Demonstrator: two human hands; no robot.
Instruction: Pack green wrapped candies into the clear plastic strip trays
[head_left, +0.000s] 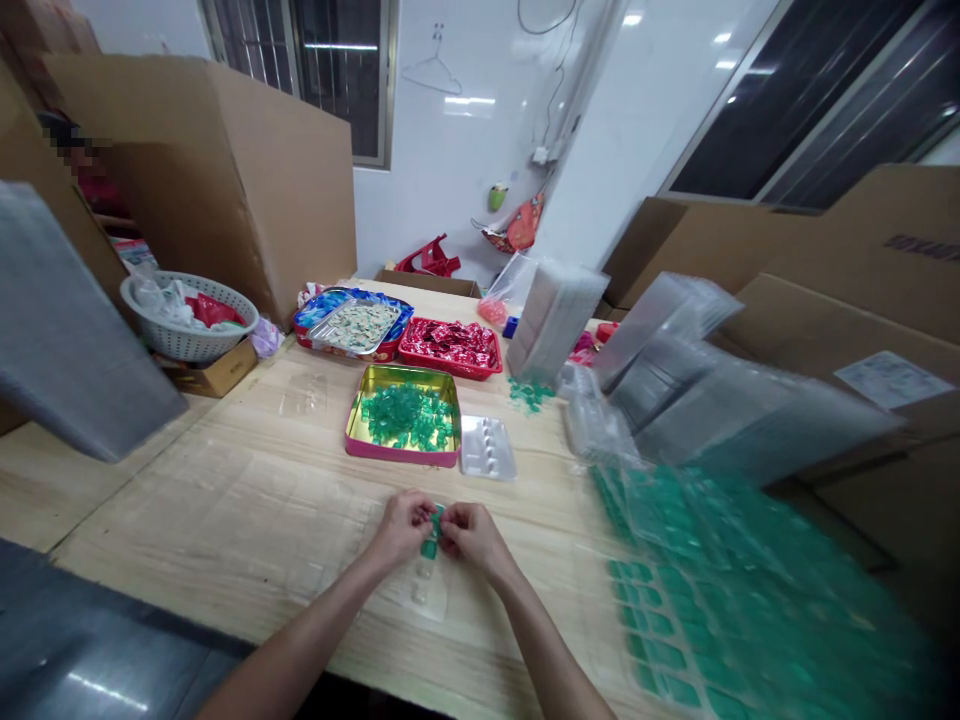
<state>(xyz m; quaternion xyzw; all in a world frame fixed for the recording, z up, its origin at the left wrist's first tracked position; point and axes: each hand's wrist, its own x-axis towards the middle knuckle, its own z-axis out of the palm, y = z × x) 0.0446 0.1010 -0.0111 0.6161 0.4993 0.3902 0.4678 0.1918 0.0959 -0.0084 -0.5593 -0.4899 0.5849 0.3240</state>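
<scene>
Close together over the wooden table, my left hand [407,525] and my right hand [469,535] have their fingertips pinched around a small translucent green piece [435,520]. Just below the fingertips, another green piece [428,548] sits in a clear plastic blister tray [429,590], whose faint outline lies flat under my hands. Beyond them stands a pink-sided tin [403,458] with a gold inside, holding many loose green pieces [409,412]. To its right lies a white moulded plastic tray [487,447].
At the back are a red tray [491,365] of red packets and a metal tray [319,330] of small pale pieces. Clear tray stacks [555,315] and green-filled blister sheets [720,590] crowd the right. A basket [187,340] and cardboard box [285,180] stand left.
</scene>
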